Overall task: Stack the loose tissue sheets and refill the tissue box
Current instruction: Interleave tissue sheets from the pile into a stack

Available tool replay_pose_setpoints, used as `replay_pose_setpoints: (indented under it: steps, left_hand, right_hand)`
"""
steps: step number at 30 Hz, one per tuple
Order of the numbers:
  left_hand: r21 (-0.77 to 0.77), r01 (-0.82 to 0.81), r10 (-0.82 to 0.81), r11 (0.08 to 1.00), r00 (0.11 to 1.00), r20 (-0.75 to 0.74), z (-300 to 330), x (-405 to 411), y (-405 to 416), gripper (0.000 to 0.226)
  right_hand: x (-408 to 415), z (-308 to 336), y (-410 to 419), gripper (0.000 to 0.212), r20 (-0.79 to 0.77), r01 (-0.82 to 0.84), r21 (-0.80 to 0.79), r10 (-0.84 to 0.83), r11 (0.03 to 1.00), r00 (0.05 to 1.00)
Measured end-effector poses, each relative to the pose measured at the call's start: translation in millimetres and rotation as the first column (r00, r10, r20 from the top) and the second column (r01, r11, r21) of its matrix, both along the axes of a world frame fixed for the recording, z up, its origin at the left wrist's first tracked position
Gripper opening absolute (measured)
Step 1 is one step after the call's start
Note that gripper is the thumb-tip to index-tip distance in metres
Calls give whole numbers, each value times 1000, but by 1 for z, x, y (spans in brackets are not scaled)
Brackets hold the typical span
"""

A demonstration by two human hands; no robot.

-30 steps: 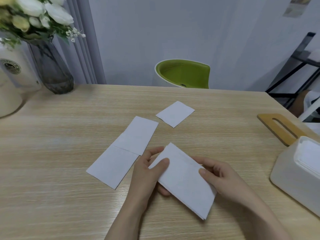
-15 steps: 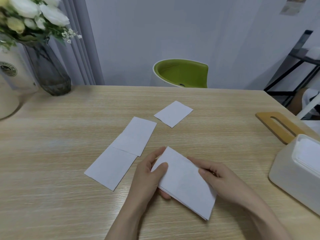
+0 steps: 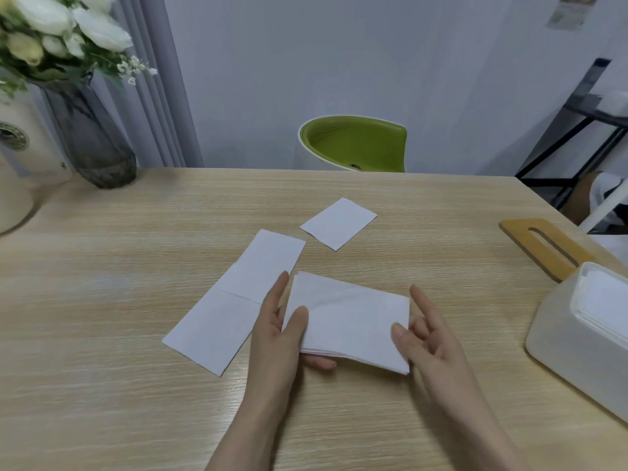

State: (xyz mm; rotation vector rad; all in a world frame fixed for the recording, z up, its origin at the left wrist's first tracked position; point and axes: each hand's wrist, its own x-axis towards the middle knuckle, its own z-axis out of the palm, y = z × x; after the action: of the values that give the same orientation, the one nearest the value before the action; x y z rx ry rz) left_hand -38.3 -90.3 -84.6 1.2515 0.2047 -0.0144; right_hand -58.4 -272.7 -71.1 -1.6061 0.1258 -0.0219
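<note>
Head view: left hand (image 3: pixel 275 338) pinches stack of tissues (image 3: pixel 350 326) at left edge, thumb on top, just above desk (image 3: pixel 102 317). Right hand (image 3: pixel 426 338) at right edge, fingers spread, thumb touching. Three loose sheets (image 3: pixel 238 300) not yet gathered. Tissue box (image 3: pixel 577 341) open, partly filled; wooden lid (image 3: pixel 547 248) off beside it. Task roughly midway.

tissue stack (image 3: pixel 350 321) between hands, loose sheets (image 3: pixel 238 300) left, box (image 3: pixel 577 341) right

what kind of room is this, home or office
Most likely a home dining or living area, though a small office is possible: a light wood-grain table, a dark glass vase of white flowers, and a green-lined white tub chair behind it.
</note>
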Motion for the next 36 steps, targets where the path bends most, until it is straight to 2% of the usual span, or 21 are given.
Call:
replay_pose_setpoints:
  steps: [8, 11, 14, 15, 17, 19, 21, 24, 29, 31, 36]
  left_hand:
    - [53, 108, -109, 993, 994, 21, -5, -3, -5, 47]
    - [51, 95, -96, 994, 995, 22, -1, -3, -5, 47]
    - [7, 62, -62, 998, 998, 5, 4, -5, -5, 51]
    - [-2, 58, -58, 998, 998, 6, 5, -6, -6, 52]
    - [4, 69, -69, 998, 997, 27, 6, -7, -7, 48]
    - [59, 96, -100, 994, 993, 57, 6, -6, -10, 42]
    - [131, 125, -134, 984, 989, 67, 7, -4, -12, 46]
    - [159, 179, -192, 971, 979, 68, 13, -2, -19, 47]
    - [225, 274, -288, 935, 957, 28, 28, -3, -41, 25]
    - [196, 271, -281, 943, 959, 26, 32, -1, -53, 18]
    - [166, 281, -292, 945, 955, 47, 47, 9, -91, 21]
  right_hand:
    - [-6, -6, 12, 69, 11, -4, -83, 5, 997, 1000]
    - [-5, -3, 12, 76, 30, -8, -112, 12, 994, 999]
    - [-6, -3, 10, 82, 64, 3, -60, 1, 998, 998]
    - [-8, -2, 9, 78, 73, 20, -48, -16, 999, 997]
    - [-12, 2, 8, 56, 90, 69, -64, -63, 996, 994]
    - [-16, 7, 5, 35, 103, 111, -131, -98, 985, 990]
    - [-19, 12, -1, 27, 84, 132, -142, -121, 981, 989]
    - [-22, 18, -12, 24, 74, 170, -140, -161, 975, 984]
    - [-29, 27, -31, 22, 74, 263, -81, -258, 961, 963]
    - [-33, 32, -41, 20, 83, 291, -75, -285, 954, 955]
    - [-50, 44, -78, 17, 95, 400, -54, -394, 915, 914]
